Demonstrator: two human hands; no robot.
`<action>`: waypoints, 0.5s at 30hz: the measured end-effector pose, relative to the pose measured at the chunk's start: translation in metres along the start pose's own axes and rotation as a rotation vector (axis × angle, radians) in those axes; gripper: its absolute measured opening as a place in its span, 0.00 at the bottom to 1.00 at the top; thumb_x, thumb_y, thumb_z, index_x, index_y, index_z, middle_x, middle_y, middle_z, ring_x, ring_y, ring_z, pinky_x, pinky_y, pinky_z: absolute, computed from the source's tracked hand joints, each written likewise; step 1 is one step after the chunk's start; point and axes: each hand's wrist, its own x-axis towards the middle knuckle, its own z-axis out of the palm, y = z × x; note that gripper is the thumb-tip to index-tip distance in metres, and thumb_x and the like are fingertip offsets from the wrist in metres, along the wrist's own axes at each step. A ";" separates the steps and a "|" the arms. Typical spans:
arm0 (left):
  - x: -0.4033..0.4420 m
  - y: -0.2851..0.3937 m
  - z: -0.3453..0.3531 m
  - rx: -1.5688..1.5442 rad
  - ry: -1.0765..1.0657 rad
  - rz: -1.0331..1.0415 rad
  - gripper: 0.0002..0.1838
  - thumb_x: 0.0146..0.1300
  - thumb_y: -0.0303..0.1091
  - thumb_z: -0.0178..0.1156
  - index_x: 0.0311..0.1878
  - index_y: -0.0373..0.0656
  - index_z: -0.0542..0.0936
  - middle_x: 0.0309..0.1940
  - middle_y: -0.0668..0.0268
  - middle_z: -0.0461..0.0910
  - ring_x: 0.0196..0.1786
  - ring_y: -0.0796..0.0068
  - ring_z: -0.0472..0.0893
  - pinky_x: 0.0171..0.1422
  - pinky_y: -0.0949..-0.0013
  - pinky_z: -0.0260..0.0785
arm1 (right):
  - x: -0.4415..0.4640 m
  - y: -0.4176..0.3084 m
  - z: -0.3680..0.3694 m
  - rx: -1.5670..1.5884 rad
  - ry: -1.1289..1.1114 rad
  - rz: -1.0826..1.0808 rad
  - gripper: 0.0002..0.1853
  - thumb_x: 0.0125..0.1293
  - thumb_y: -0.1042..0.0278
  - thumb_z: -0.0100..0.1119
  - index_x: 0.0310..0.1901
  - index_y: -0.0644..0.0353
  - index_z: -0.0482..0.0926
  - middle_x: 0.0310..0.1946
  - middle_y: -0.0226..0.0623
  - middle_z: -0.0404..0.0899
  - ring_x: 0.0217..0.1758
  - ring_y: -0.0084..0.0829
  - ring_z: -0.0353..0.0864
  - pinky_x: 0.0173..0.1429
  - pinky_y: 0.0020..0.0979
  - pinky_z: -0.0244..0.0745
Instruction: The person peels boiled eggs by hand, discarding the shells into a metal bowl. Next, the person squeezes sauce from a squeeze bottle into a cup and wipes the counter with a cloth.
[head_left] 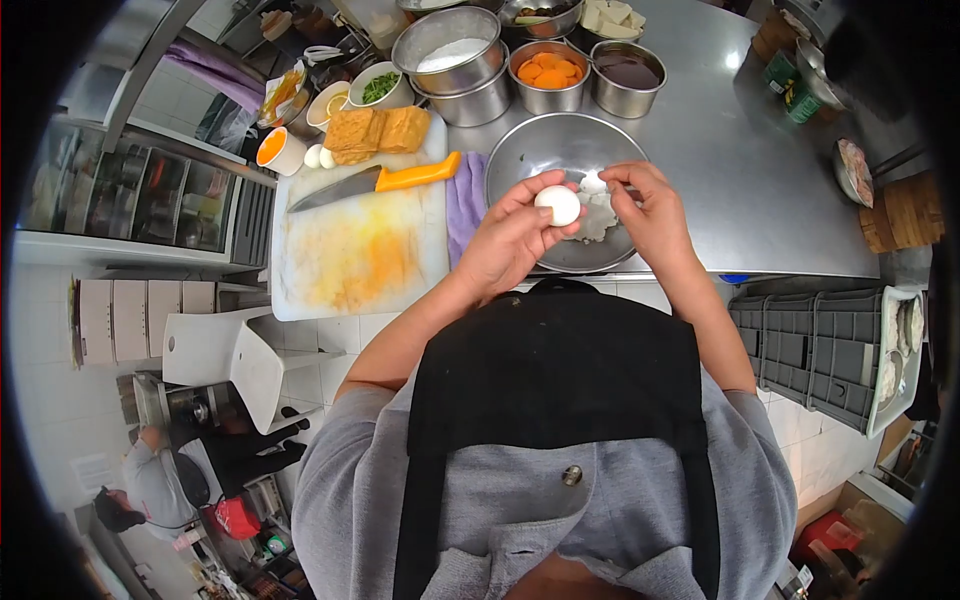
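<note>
Grey shirt [520,475] and black apron [560,370] fill the nearest part of my view. Beyond them, I see the left hand [507,240] pinching a white egg [558,206] between thumb and fingers over the steel bowl [530,150]. On the right hand [653,208], the fingers are drawn together near a small white piece [592,182]; whether they grip it, I cannot tell. White fragments [598,220] lie in the bowl. To the left, a yellow-handled knife [418,176] rests on the board [310,270].

Head view: we look from above and behind the hands [512,240].
Facing: forward and down, past them to our tabletop [750,195].
Nearness: close to the hands, our apron [555,375] closer still.
</note>
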 end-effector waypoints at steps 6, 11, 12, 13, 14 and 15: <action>0.000 -0.003 -0.003 0.230 0.038 0.105 0.28 0.65 0.22 0.55 0.68 0.42 0.62 0.58 0.57 0.74 0.57 0.68 0.77 0.66 0.62 0.68 | -0.001 -0.032 -0.003 0.100 -0.196 -0.160 0.11 0.59 0.73 0.63 0.44 0.61 0.82 0.43 0.38 0.78 0.45 0.38 0.78 0.51 0.34 0.74; -0.001 -0.001 -0.003 0.224 0.012 0.045 0.28 0.65 0.23 0.56 0.68 0.43 0.62 0.56 0.58 0.75 0.57 0.69 0.77 0.65 0.63 0.68 | -0.006 -0.030 0.001 0.032 -0.198 -0.196 0.13 0.57 0.72 0.67 0.45 0.60 0.83 0.43 0.37 0.78 0.45 0.36 0.78 0.49 0.32 0.74; 0.000 -0.001 -0.004 0.197 -0.002 0.050 0.28 0.65 0.22 0.56 0.68 0.41 0.62 0.56 0.58 0.75 0.57 0.70 0.77 0.63 0.64 0.70 | -0.007 -0.029 0.001 0.060 -0.211 -0.174 0.13 0.56 0.72 0.68 0.45 0.60 0.83 0.42 0.37 0.78 0.44 0.35 0.79 0.48 0.31 0.74; 0.000 -0.001 -0.005 0.170 -0.015 0.054 0.28 0.65 0.21 0.56 0.68 0.40 0.62 0.56 0.57 0.75 0.56 0.70 0.77 0.61 0.65 0.72 | -0.007 -0.027 0.002 0.061 -0.213 -0.175 0.13 0.56 0.72 0.68 0.45 0.60 0.83 0.42 0.37 0.78 0.44 0.35 0.79 0.48 0.31 0.74; -0.001 0.000 -0.005 0.170 -0.014 0.055 0.28 0.65 0.21 0.56 0.68 0.40 0.62 0.56 0.57 0.75 0.56 0.70 0.77 0.61 0.65 0.72 | -0.007 -0.024 0.003 0.117 -0.203 -0.191 0.12 0.56 0.74 0.68 0.44 0.59 0.84 0.41 0.37 0.79 0.43 0.33 0.79 0.47 0.30 0.74; -0.002 0.001 -0.003 0.132 -0.028 0.038 0.28 0.65 0.21 0.55 0.69 0.39 0.61 0.56 0.57 0.75 0.57 0.70 0.77 0.61 0.64 0.72 | -0.007 -0.022 0.004 0.172 -0.192 -0.208 0.11 0.57 0.75 0.67 0.43 0.59 0.84 0.39 0.36 0.79 0.42 0.32 0.79 0.46 0.30 0.75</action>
